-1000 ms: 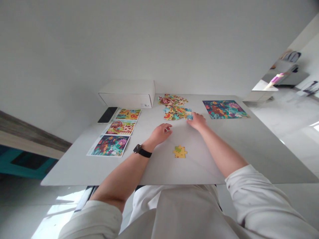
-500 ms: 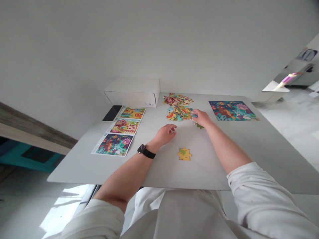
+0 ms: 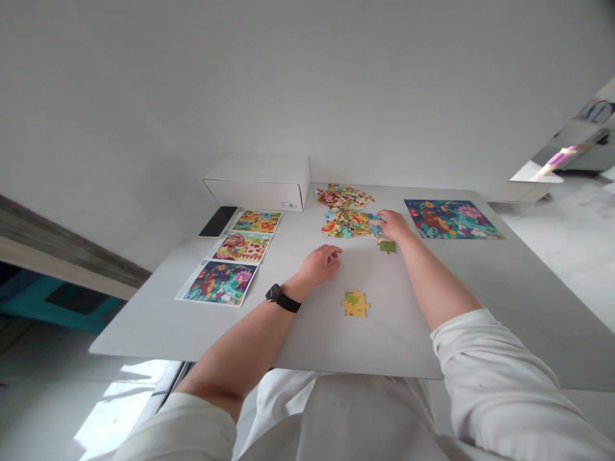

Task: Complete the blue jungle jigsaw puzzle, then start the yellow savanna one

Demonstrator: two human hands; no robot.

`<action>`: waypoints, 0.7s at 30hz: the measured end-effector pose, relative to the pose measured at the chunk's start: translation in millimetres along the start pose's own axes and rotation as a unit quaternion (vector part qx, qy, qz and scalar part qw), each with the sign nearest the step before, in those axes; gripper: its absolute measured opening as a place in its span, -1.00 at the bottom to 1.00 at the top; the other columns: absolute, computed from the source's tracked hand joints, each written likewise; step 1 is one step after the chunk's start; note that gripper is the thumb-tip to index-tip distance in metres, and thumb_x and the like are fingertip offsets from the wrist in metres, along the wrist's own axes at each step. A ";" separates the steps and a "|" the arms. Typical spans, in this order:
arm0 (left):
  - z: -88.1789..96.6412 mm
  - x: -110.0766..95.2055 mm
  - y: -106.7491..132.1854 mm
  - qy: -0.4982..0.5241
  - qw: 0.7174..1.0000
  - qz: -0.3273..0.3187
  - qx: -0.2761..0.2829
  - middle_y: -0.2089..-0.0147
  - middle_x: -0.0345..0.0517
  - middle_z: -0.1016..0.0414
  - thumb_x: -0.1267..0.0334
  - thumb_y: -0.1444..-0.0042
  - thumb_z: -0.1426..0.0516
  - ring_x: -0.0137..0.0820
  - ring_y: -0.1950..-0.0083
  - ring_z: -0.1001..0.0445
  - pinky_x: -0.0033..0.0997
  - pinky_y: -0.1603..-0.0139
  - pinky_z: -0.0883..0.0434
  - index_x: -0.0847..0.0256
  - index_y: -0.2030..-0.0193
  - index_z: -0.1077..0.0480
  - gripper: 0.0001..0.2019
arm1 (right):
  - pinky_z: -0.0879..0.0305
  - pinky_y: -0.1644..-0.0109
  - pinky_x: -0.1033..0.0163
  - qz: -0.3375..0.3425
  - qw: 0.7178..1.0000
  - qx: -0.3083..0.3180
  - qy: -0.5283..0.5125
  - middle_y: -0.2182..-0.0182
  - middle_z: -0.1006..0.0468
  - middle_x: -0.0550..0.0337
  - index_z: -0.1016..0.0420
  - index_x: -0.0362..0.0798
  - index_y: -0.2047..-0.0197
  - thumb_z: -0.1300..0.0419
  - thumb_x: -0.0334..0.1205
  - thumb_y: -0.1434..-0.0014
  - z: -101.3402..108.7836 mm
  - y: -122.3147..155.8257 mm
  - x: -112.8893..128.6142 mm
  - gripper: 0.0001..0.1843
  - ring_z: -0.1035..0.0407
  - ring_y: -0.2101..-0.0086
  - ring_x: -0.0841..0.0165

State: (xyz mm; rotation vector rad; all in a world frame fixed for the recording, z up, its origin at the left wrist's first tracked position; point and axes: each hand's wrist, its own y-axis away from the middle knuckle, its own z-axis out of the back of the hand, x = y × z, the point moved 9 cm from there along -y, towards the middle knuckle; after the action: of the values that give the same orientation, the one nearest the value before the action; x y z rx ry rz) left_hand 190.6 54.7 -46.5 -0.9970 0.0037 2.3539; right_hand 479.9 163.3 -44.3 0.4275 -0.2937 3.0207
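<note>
Head view: green jigsaw piece (image 3: 387, 246) lies crosswise beside right hand (image 3: 394, 225).

Our right hand (image 3: 394, 225) touches the heap of jigsaw pieces (image 3: 350, 224); our left hand (image 3: 319, 266) sits near 2 loose pieces (image 3: 355, 303).

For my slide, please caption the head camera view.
Right hand at a pile of jigsaw pieces on a white table; left hand rests nearby.

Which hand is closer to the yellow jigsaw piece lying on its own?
Left hand. It sits beyond the yellow jigsaw piece, to its left, not touching. The right hand is farther off, beyond the piece to the right.
</note>
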 end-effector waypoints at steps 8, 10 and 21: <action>-1.0 2.1 0.0 -0.001 1.000 0.006 0.003 0.06 -0.03 -0.61 0.35 -0.20 -0.18 -0.33 0.19 -0.54 -0.31 0.06 -0.51 0.18 -0.12 -0.57 -0.65 | -0.42 -0.22 0.14 -0.001 0.996 0.084 0.002 -0.14 -0.67 -0.08 -0.57 -0.03 -0.32 -0.46 -0.31 -0.11 -4.6 -33.6 -1.1 -0.32 -0.57 -0.09 0.10; -1.7 3.3 -0.3 0.003 1.000 0.006 0.006 0.06 -0.02 -0.61 0.35 -0.20 -0.18 -0.34 0.19 -0.54 -0.31 0.06 -0.51 0.19 -0.12 -0.57 -0.65 | -0.43 -0.19 0.15 0.000 0.997 0.074 -0.002 -0.09 -0.69 -0.09 -0.63 -0.06 -0.25 -0.48 -0.33 -0.06 0.2 -36.1 -2.7 -0.36 -0.58 -0.05 0.11; 7.4 4.1 -1.5 0.067 0.997 0.015 -0.027 0.10 -0.06 -0.63 0.27 -0.25 -0.19 -0.39 0.24 -0.51 -0.35 0.11 -0.46 0.18 -0.10 -0.56 -0.70 | -0.56 0.09 0.18 -0.064 0.889 -0.058 -0.450 0.22 -0.61 0.21 -0.67 -0.05 0.07 -0.41 -0.37 -0.06 42.1 20.0 -2.0 -0.68 -0.51 0.34 0.40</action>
State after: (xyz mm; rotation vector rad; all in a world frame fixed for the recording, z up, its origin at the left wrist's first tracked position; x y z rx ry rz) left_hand 184.2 59.7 -43.5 -1.1875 0.0068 2.3195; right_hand 491.0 135.3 -8.7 1.7266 -0.4538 2.4322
